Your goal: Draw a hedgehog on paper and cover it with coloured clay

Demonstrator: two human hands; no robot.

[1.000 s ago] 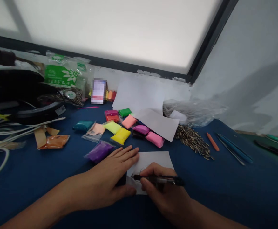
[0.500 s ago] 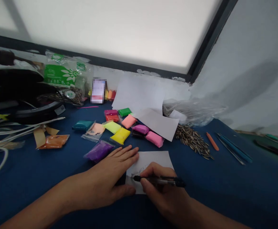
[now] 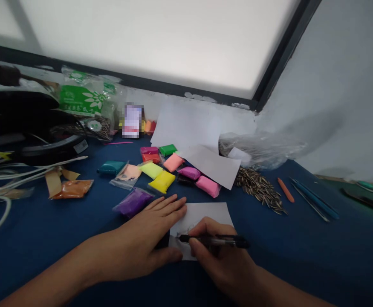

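Note:
A small sheet of white paper [image 3: 210,211] lies on the blue tabletop in front of me, with dark drawn lines near its middle. My right hand [image 3: 216,245] is closed round a black pen [image 3: 227,241], whose tip meets the paper's left part. My left hand [image 3: 151,232] lies flat with fingers stretched out, its fingertips and thumb over the paper's left edge. Just beyond those fingers is a purple packet of modelling clay [image 3: 134,202]. Part of the drawing is hidden by my right fingers.
Several coloured clay packets, among them a yellow packet [image 3: 162,182], spread beyond the paper. Sunflower seeds [image 3: 260,192] are heaped to the right, near an orange tool [image 3: 285,190] and blue tools [image 3: 316,199]. White cables [image 3: 29,174] and a green seed bag [image 3: 87,101] are leftward.
The pen has tilted very slightly in my right hand. My left hand stays where it was on the paper, and the surrounding things have not moved.

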